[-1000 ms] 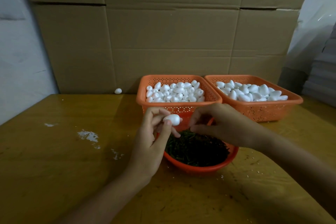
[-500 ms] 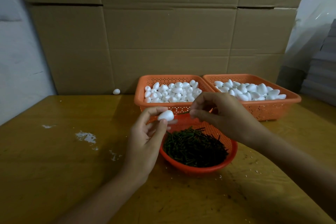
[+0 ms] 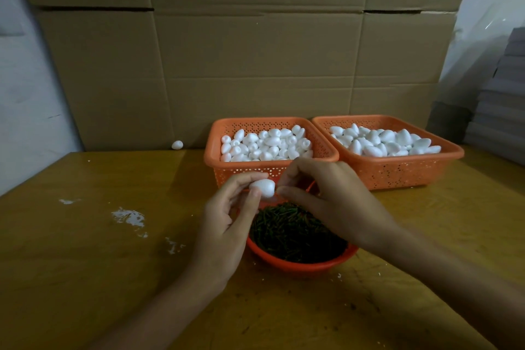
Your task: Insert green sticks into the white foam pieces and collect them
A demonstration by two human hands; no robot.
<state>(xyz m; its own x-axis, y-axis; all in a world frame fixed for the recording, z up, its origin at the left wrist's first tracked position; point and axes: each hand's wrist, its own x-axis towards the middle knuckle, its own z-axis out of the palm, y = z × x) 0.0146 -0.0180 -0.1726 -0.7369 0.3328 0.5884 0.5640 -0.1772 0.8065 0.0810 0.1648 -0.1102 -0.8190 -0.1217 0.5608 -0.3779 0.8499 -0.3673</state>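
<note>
Left hand point(image 3: 227, 224) is pinching a foam piece point(image 3: 262, 187), its long axis pointing toward the right hand point(image 3: 326, 196), whose pinched fingertips point(image 3: 284, 192) are touching its end; what they are gripping cannot be told.

Bowl point(image 3: 301, 266) before left basket point(image 3: 241, 172), right basket point(image 3: 397, 173) alongside, loose foam piece point(image 3: 177, 145) leftward

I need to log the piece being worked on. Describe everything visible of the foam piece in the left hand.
The foam piece is a small white egg shape, matte and smooth, and looks like foam. It lies sideways in the air, pinched between the thumb and fingers of the left hand, over the far side of the red bowl of green sticks. Pinched fingertips of the right hand meet its right end; no stick shows there.
</note>
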